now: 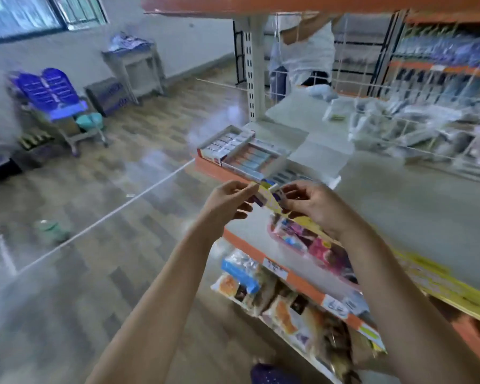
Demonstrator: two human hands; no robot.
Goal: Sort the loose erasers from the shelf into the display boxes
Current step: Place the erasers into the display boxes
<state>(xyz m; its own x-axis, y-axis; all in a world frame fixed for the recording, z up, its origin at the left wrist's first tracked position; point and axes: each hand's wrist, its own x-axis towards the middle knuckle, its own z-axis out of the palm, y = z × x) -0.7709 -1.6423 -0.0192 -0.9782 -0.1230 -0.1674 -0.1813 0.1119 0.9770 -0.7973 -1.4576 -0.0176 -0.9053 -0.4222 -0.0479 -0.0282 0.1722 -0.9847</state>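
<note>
Both my hands meet above the shelf's front edge. My left hand (229, 199) pinches small erasers (262, 196) with yellow and blue wrappers. My right hand (311, 205) pinches the same bunch from the right side. The frame is blurred, so I cannot tell how many erasers they hold. Just beyond the hands stand open display boxes: a white one (225, 145) with rows of erasers at the shelf's left corner, a second (251, 159) with orange and blue erasers beside it, and a third (288, 174) with dark ones nearest my hands.
The grey shelf (399, 200) has an orange front edge with price labels (336, 306). Pink packets (311, 242) lie on it below my hands. A wire rack (416, 134) of bagged goods stands at the back right. Snack packs (283, 303) fill the lower shelf. Another person stands behind the upright.
</note>
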